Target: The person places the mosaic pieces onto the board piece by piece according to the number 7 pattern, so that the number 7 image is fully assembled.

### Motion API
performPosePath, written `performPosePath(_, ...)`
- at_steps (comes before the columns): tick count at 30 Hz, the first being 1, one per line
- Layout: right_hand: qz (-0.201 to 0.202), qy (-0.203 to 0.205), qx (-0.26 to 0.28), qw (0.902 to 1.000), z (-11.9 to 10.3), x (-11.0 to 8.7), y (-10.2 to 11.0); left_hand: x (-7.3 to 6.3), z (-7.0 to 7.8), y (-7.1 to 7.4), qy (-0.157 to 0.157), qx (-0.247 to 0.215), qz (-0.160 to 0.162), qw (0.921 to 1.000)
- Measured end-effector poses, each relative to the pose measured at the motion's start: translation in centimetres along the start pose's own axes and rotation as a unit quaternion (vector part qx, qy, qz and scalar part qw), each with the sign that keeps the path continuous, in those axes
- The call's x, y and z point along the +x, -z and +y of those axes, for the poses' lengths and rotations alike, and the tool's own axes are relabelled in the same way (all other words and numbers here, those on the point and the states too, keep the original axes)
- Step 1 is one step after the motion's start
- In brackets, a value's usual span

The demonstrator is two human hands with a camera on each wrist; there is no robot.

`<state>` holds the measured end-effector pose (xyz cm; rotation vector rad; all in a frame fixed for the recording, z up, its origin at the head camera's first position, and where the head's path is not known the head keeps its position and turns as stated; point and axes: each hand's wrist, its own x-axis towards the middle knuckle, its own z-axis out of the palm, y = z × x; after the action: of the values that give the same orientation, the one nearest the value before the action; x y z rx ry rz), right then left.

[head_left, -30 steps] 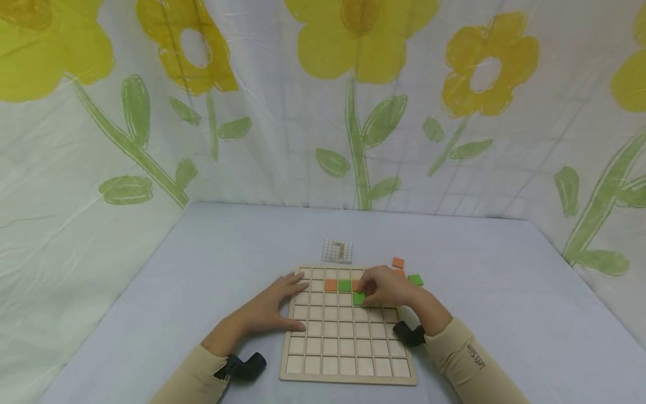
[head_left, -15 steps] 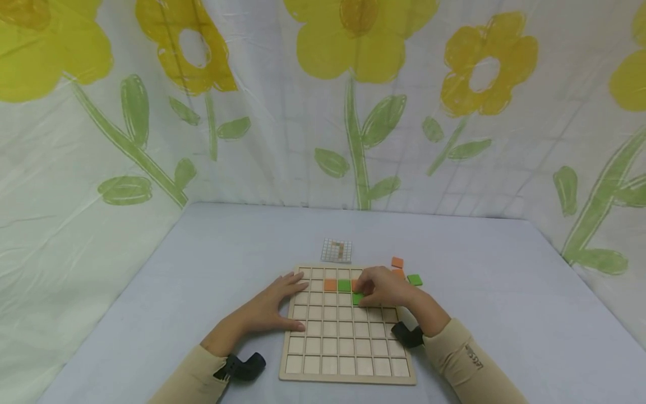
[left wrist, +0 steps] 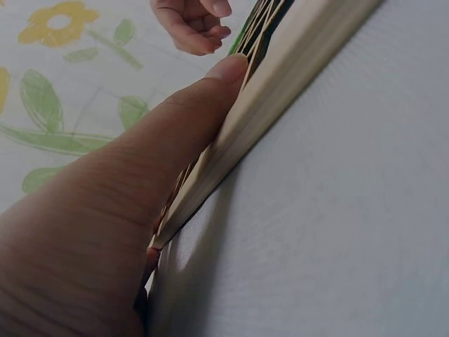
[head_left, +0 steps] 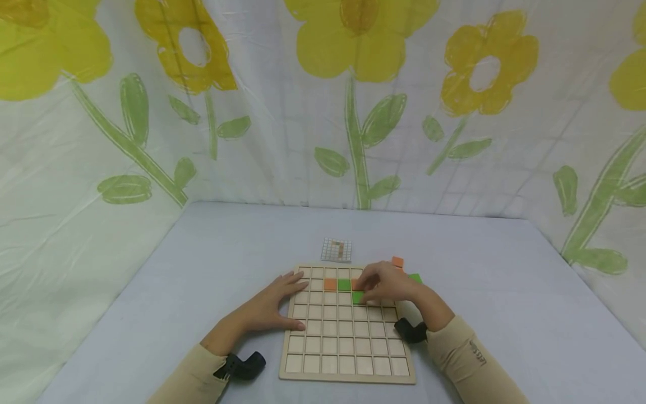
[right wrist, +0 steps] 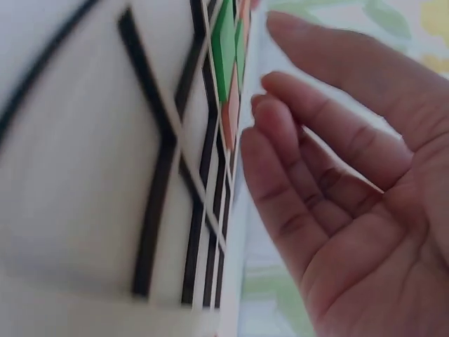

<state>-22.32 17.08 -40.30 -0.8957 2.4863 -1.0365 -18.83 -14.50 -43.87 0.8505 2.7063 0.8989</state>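
Where the wooden grid board [head_left: 330, 359] lies flat on the counter [head_left: 504, 292], four tiles sit in its cells; the second row from its far edge bears an orange tile [head_left: 330, 284], a green tile [head_left: 344, 285] and a second orange tile [head_left: 355, 284], side by side, the last partly hidden by fingers; a second green tile [head_left: 357, 298] sits in the next row nearer, just below that last orange one; over these hangs the right hand [head_left: 387, 283], its fingers loosely bent, with a narrow gap to the thumb and nothing seen between them; the left hand [head_left: 275, 306] rests on the board's left border, fingers and thumb spread wide; off the board's far right corner lie a loose orange tile [head_left: 397, 262] and, partly behind the right hand, a loose green tile [head_left: 416, 278]; just beyond the board's far edge is a card [head_left: 336, 250] printed with a small grid and coloured squares; near the board's right side, the right sleeve [head_left: 464, 359] carries dark lettering that starts "Lets", the rest too small to read surely; well beyond the board hangs a backdrop [head_left: 277, 151] of yellow flowers.
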Motion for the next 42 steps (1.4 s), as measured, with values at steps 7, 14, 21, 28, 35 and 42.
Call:
performPosePath(7, 0.036, -0.033, 0.035, 0.9982, 1.0, -0.6, 1.7, 0.0, 0.1, 0.0, 0.009, 0.003, -0.003, 0.9999)
performPosePath(14, 0.101, -0.072, 0.037, 0.9917, 2.5, -1.2, 2.9, 0.1, 0.2, 0.1, 0.009, 0.000, -0.005, 0.9999)
performPosePath(21, 0.116, -0.113, 0.072, 0.9841, 3.4, -1.8, 3.9, 0.1, 0.1, 0.1, 0.012, 0.003, -0.005, 0.9999)
performPosePath(28, 0.129, -0.131, 0.043, 0.9820, 5.0, -2.6, 4.4, 0.0, 0.1, 0.0, 0.015, -0.003, -0.006, 0.9999)
performPosePath(35, 0.136, -0.131, 0.059, 0.9804, 6.0, -3.1, 4.8, 0.0, 0.1, 0.0, 0.009, -0.001, -0.004, 0.9999)
performPosePath(42, 0.139, -0.158, 0.049, 0.9763, 6.4, -3.3, 4.9, 0.0, 0.1, 0.0, 0.008, 0.003, -0.004, 1.0000)
